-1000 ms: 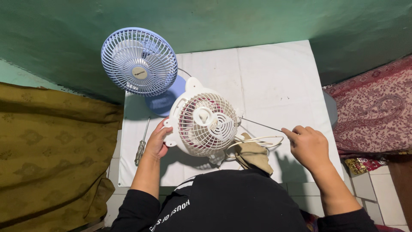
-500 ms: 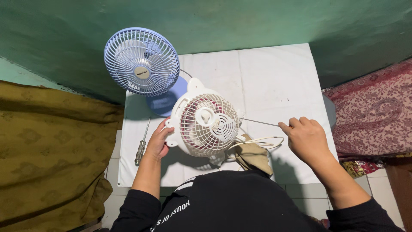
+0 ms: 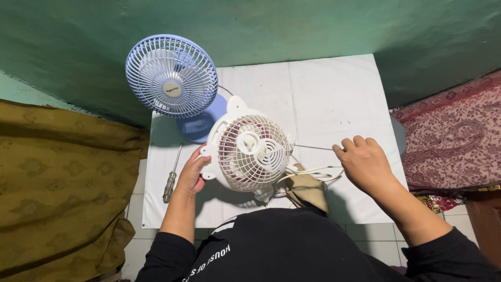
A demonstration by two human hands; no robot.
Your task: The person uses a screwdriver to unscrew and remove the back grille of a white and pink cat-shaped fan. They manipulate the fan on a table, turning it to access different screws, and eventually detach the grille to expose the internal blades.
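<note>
A small white fan point(image 3: 249, 149) with a round grille stands tilted on a white sheet point(image 3: 323, 94), its pink blades showing behind the grille. My left hand point(image 3: 191, 171) grips the fan's left rim. My right hand point(image 3: 364, 163) is to the fan's right, its fingers pinched on the end of a thin metal rod point(image 3: 313, 147) that reaches toward the fan. The fan's white power cord point(image 3: 313, 173) loops under my right hand.
A pale blue fan point(image 3: 172, 75) stands at the back left on its round base. A screwdriver point(image 3: 171, 176) lies at the sheet's left edge. A tan cloth point(image 3: 307, 189) sits in front of the white fan. Olive fabric lies left, patterned red fabric right.
My right hand has drawn slightly in toward the fan along the rod. The view has shifted a little; my left hand keeps its hold on the fan.
</note>
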